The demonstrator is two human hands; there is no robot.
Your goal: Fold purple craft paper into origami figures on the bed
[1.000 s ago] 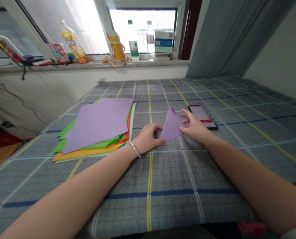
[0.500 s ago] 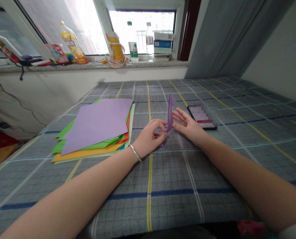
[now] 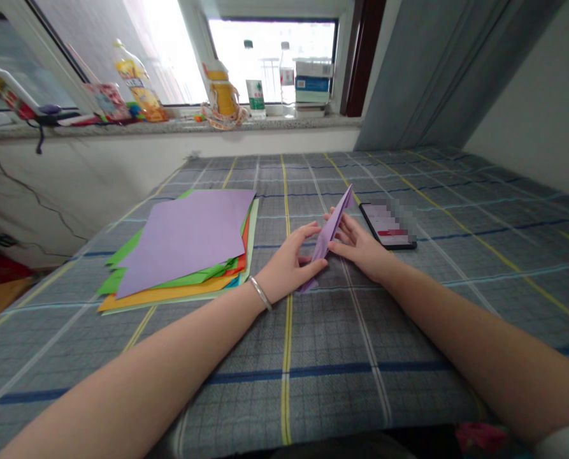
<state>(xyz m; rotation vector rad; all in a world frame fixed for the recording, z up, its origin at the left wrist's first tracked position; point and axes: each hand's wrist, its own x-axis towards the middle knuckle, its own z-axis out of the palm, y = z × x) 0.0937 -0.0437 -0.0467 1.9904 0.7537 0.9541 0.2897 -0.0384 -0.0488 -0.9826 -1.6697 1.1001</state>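
Observation:
A folded purple paper [image 3: 331, 233], long and narrow with a pointed top, is tilted up to the right between my hands. My left hand [image 3: 291, 260] grips its lower left part, the thumb across the near side. From the right, my right hand [image 3: 360, 248] holds its edge, thumb in front and fingers partly hidden behind it. A stack of coloured paper lies to the left, with a purple sheet [image 3: 188, 236] on top and green, orange and yellow sheets sticking out below.
A phone [image 3: 389, 226] lies just right of my right hand on the checked cloth [image 3: 246, 395]. On the windowsill [image 3: 169, 125] behind stand a juice bottle [image 3: 138, 83], a yellow cup [image 3: 224, 95], clear bottles and a blue-and-white box [image 3: 313, 83].
The folded paper has gone from nearly upright to leaning right, its tip moving right. My right hand, open beside it before, has closed on it.

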